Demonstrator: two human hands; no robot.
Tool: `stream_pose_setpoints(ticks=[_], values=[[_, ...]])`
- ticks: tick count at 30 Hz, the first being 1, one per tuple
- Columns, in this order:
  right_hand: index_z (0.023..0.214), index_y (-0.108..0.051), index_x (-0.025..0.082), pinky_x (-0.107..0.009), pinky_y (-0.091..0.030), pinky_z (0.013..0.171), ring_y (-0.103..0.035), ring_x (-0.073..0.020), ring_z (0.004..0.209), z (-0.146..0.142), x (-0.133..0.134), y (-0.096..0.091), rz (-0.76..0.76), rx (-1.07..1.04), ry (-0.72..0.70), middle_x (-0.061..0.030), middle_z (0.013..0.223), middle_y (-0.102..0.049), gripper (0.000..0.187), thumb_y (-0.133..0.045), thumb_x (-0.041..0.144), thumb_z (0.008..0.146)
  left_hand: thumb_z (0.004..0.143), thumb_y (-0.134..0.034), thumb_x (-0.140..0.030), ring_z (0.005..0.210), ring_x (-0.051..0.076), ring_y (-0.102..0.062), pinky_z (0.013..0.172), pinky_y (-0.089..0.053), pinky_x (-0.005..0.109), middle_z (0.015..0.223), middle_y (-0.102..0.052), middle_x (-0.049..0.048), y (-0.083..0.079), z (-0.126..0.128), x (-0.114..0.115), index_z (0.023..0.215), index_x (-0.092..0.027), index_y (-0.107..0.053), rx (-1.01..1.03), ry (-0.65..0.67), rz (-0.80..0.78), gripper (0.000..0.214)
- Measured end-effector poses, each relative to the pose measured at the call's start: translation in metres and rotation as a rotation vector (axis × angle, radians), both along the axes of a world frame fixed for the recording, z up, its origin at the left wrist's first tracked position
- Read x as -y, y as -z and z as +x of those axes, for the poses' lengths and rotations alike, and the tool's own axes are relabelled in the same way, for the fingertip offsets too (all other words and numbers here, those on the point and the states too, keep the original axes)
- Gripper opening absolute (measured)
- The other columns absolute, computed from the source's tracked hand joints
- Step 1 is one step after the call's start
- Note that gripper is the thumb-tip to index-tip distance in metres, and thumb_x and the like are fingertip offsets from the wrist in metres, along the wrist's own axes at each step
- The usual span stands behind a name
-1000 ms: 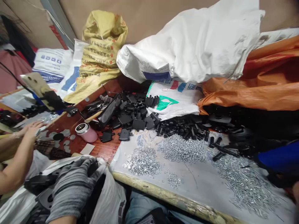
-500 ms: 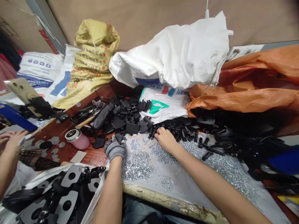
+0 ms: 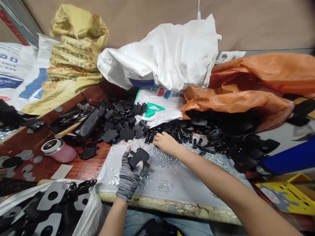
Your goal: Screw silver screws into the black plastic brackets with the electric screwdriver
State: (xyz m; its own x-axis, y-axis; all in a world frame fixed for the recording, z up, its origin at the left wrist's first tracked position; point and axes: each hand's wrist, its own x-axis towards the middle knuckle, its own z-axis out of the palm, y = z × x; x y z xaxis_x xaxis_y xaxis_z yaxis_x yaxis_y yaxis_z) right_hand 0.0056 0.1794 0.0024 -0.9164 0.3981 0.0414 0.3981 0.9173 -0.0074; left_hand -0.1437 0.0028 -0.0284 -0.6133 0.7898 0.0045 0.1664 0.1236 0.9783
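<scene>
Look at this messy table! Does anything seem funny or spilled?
Yes! The left hand wears a grey knit glove, but the right hand is bare, which is a funny mismatch. Tiny silver washers also lie loose on the cloth, scattered like a spill.

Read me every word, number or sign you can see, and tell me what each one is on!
No text can be read for sure: the yellow woven sack has rows of dark characters, the white sack with blue print has blue marks, and the white sack with a green shape has small coloured print, all too blurred to read.
</scene>
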Motion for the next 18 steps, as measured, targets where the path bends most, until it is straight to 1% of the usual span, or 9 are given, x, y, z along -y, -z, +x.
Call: stream_pose_setpoints(ticks=[2,4,5,7,9,12,14,16,18], values=[[0.101,-0.067,0.014,-0.035,-0.042,0.089,-0.057,-0.0228,0.107,0.008,0.011,-0.006,-0.007,-0.074,0.047,-0.0117,0.105,-0.07,0.016,-0.052,0.015,0.096,0.071,-0.071,-0.035,0.103,0.023,-0.07,0.096,-0.056,0.041,0.121,-0.068,0.0104,0.003,0.014,0.003,0.132,-0.02,-0.046,0.103,0.027,0.02,0.068],[0.117,-0.062,0.013,-0.034,-0.046,0.09,-0.059,-0.021,0.107,0.02,0.032,-0.01,-0.019,-0.15,0.092,-0.0118,0.112,-0.069,0.023,-0.05,0.021,0.1,0.069,-0.072,-0.038,0.098,0.025,-0.071,0.093,-0.057,0.043,0.114,-0.071,0.0111,0.002,0.024,0.005,0.121,-0.018,-0.053,0.146,0.051,-0.002,0.059],[0.122,-0.06,0.013,-0.033,-0.048,0.087,-0.062,-0.0197,0.103,0.027,0.044,-0.011,-0.031,-0.221,0.092,-0.011,0.11,-0.07,0.027,-0.049,0.024,0.1,0.07,-0.073,-0.039,0.097,0.026,-0.072,0.093,-0.058,0.043,0.112,-0.072,0.0112,-0.001,0.028,0.006,0.115,-0.017,-0.056,0.165,0.068,-0.011,0.053],[0.126,-0.057,0.012,-0.031,-0.052,0.079,-0.063,-0.018,0.087,0.038,0.07,-0.009,-0.054,-0.447,0.051,-0.0082,0.096,-0.071,0.031,-0.052,0.027,0.1,0.073,-0.072,-0.04,0.103,0.026,-0.071,0.096,-0.056,0.042,0.115,-0.072,0.0113,-0.01,0.034,0.008,0.111,-0.017,-0.06,0.196,0.139,-0.006,0.046],[0.132,-0.055,0.013,-0.032,-0.053,0.074,-0.062,-0.0183,0.081,0.047,0.093,-0.006,-0.076,-0.7,0.004,-0.0068,0.089,-0.071,0.035,-0.056,0.022,0.098,0.076,-0.07,-0.039,0.111,0.027,-0.068,0.099,-0.055,0.04,0.121,-0.071,0.0113,-0.021,0.04,0.011,0.114,-0.018,-0.061,0.221,0.222,0.029,0.045],[0.143,-0.047,0.02,-0.037,-0.055,0.079,-0.063,-0.0194,0.09,0.054,0.114,-0.004,-0.121,-0.887,0.025,-0.0076,0.099,-0.071,0.048,-0.054,0.011,0.096,0.074,-0.073,-0.033,0.111,0.027,-0.07,0.097,-0.058,0.039,0.122,-0.072,0.0109,-0.03,0.049,0.016,0.115,-0.02,-0.06,0.238,0.258,0.102,0.045],[0.139,-0.052,0.022,-0.036,-0.056,0.077,-0.063,-0.0187,0.087,0.056,0.121,-0.006,-0.199,-0.949,0.128,-0.0066,0.096,-0.071,0.045,-0.054,0.009,0.095,0.071,-0.077,-0.029,0.106,0.025,-0.072,0.094,-0.06,0.038,0.118,-0.075,0.0084,-0.031,0.055,0.019,0.113,-0.022,-0.061,0.235,0.234,0.139,0.046],[0.129,-0.06,0.02,-0.034,-0.056,0.072,-0.063,-0.0175,0.079,0.057,0.126,-0.008,-0.29,-0.98,0.247,-0.0054,0.088,-0.07,0.036,-0.058,0.011,0.094,0.069,-0.079,-0.026,0.103,0.024,-0.073,0.094,-0.06,0.038,0.116,-0.076,0.006,-0.028,0.061,0.023,0.112,-0.024,-0.061,0.215,0.225,0.173,0.046],[0.125,-0.063,0.018,-0.034,-0.056,0.072,-0.063,-0.0175,0.077,0.059,0.131,-0.01,-0.331,-0.98,0.277,-0.0055,0.086,-0.069,0.032,-0.058,0.012,0.093,0.069,-0.079,-0.025,0.103,0.024,-0.074,0.093,-0.061,0.038,0.116,-0.076,0.0047,-0.025,0.064,0.025,0.112,-0.024,-0.062,0.176,0.236,0.189,0.046]])
